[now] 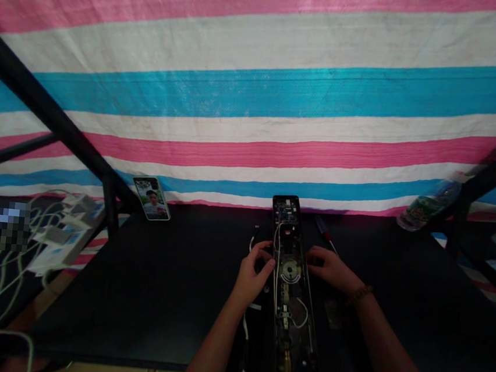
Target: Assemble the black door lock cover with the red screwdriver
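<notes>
A long, narrow opened device (293,290) with a circuit board, white wires and brass parts lies lengthwise on the black table (155,282). My left hand (255,271) rests against its left edge, fingers curled around the edge and the white wires there. My right hand (330,269) lies against the right edge, fingers bent toward the casing. What the fingers pinch is too dark to make out.
A screwdriver (325,233) lies just right of the device's far end. A phone (151,198) leans against the striped tarp at the back. A plastic bottle (428,204) lies at the right. White cables and chargers (57,232) sit at the left beside black frame bars.
</notes>
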The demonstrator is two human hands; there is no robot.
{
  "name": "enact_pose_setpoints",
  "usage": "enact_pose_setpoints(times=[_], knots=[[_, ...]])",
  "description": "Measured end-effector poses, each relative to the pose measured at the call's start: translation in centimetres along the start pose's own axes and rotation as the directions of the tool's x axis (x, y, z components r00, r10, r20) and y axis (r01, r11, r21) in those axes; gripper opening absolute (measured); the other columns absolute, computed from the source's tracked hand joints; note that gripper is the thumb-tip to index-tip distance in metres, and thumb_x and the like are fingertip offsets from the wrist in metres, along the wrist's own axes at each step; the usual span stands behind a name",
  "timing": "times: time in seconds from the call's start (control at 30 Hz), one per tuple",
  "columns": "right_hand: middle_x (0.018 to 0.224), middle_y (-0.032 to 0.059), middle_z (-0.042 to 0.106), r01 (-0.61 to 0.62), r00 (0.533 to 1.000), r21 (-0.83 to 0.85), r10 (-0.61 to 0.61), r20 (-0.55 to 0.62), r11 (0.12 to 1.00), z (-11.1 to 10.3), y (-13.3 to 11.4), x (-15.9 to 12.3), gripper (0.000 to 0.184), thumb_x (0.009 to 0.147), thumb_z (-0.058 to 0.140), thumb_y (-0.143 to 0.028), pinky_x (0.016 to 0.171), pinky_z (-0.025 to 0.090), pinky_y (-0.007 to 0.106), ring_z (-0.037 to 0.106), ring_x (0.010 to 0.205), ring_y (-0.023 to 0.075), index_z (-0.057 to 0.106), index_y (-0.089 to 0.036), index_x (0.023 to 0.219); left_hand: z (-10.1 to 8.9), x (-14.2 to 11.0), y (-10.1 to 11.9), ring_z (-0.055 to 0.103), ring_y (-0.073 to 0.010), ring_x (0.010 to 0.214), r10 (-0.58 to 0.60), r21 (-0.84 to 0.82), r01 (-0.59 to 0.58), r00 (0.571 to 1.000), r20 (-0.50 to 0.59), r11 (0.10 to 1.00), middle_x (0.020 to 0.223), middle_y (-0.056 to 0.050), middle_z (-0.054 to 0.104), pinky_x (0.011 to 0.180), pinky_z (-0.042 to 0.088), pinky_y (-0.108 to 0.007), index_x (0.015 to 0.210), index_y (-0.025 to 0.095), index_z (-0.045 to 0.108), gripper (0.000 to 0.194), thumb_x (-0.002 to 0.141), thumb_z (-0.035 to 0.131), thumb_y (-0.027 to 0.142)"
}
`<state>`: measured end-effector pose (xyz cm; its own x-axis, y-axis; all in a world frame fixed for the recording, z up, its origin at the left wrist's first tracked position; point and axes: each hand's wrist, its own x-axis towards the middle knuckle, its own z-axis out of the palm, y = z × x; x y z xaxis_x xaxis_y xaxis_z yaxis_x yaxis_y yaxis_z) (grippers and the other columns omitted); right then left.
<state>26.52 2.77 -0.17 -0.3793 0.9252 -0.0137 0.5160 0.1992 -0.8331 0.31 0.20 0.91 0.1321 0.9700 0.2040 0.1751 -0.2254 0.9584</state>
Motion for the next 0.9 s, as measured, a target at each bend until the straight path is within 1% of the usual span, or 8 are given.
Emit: enact_pose_setpoints(times=[0.17, 0.23, 0.33, 0.43, 0.67, 0.77, 0.9], knots=[[0.089, 0.0028, 0.064, -0.008, 1.000, -0.020, 0.008, 0.003, 1.000, -0.03, -0.10, 0.03, 0.011, 0.081, 0.070, -0.029, 0.076, 0.048, 0.031, 0.060, 0.084, 0.0193, 0.071, -0.019, 0.087, -0.02, 0.01, -0.10, 0.064, -0.0183, 0.081, 0.007, -0.014, -0.007, 1.000, 0.006, 1.000, 0.085, -0.001, 0.069, 0.080, 0.047, -0.032, 0.140, 0.018, 0.052, 0.055, 0.089, 0.062, 0.033], [0.088, 0.0025, 0.063, -0.014, 1.000, -0.016, 0.014, 0.002, 1.000, -0.05, -0.20, 0.02, 0.011, 0.081, 0.070, -0.029, 0.075, 0.048, 0.031, 0.060, 0.082, 0.0189, 0.071, -0.019, 0.086, -0.06, 0.02, -0.10, 0.064, -0.0182, 0.082, 0.005, -0.021, -0.005, 1.000, 0.022, 1.000, 0.087, -0.001, 0.070, 0.081, 0.047, -0.032, 0.143, 0.017, 0.052, 0.057, 0.089, 0.062, 0.034], [0.087, 0.0025, 0.063, -0.016, 1.000, -0.010, 0.016, 0.000, 1.000, -0.07, -0.23, 0.01, 0.010, 0.081, 0.069, -0.029, 0.075, 0.047, 0.031, 0.059, 0.082, 0.0189, 0.071, -0.019, 0.085, -0.15, 0.00, 0.05, 0.064, -0.0185, 0.086, -0.002, -0.035, 0.003, 0.999, 0.038, 0.999, 0.091, -0.002, 0.071, 0.084, 0.048, -0.032, 0.144, 0.018, 0.054, 0.057, 0.089, 0.062, 0.035], [0.087, 0.0030, 0.063, -0.009, 1.000, -0.006, 0.009, 0.001, 1.000, -0.03, -0.10, 0.01, 0.011, 0.081, 0.069, -0.029, 0.075, 0.047, 0.031, 0.059, 0.083, 0.0193, 0.071, -0.019, 0.085, -0.23, -0.06, 0.19, 0.064, -0.0187, 0.088, 0.007, -0.032, -0.006, 0.999, 0.042, 0.999, 0.095, -0.003, 0.072, 0.086, 0.048, -0.033, 0.146, 0.019, 0.052, 0.059, 0.090, 0.061, 0.034], [0.088, 0.0034, 0.063, -0.008, 1.000, 0.005, 0.008, -0.002, 1.000, 0.10, 0.15, 0.06, 0.013, 0.082, 0.069, -0.030, 0.075, 0.047, 0.032, 0.060, 0.083, 0.0197, 0.071, -0.018, 0.086, -0.26, -0.21, -0.09, 0.062, -0.0191, 0.088, 0.091, 0.030, -0.094, 0.993, 0.069, 0.995, 0.095, -0.003, 0.070, 0.088, 0.046, -0.034, 0.149, 0.019, 0.048, 0.064, 0.089, 0.063, 0.036], [0.088, 0.0032, 0.063, 0.005, 1.000, 0.014, -0.005, 0.003, 1.000, 0.10, 0.11, 0.06, 0.011, 0.082, 0.069, -0.029, 0.075, 0.048, 0.032, 0.060, 0.083, 0.0197, 0.070, -0.019, 0.085, -0.21, -0.25, -0.07, 0.062, -0.0188, 0.087, 0.089, 0.018, -0.090, 0.994, 0.071, 0.996, 0.095, -0.003, 0.069, 0.087, 0.046, -0.034, 0.149, 0.020, 0.047, 0.065, 0.089, 0.064, 0.036], [0.089, 0.0036, 0.064, -0.015, 1.000, 0.017, 0.015, -0.003, 1.000, 0.11, -0.04, 0.02, 0.012, 0.082, 0.069, -0.031, 0.076, 0.048, 0.032, 0.060, 0.084, 0.0203, 0.071, -0.020, 0.086, -0.10, -0.23, -0.03, 0.062, -0.0182, 0.084, 0.064, -0.021, -0.063, 0.996, 0.063, 0.998, 0.091, -0.002, 0.069, 0.084, 0.047, -0.033, 0.148, 0.020, 0.048, 0.064, 0.088, 0.064, 0.034]])
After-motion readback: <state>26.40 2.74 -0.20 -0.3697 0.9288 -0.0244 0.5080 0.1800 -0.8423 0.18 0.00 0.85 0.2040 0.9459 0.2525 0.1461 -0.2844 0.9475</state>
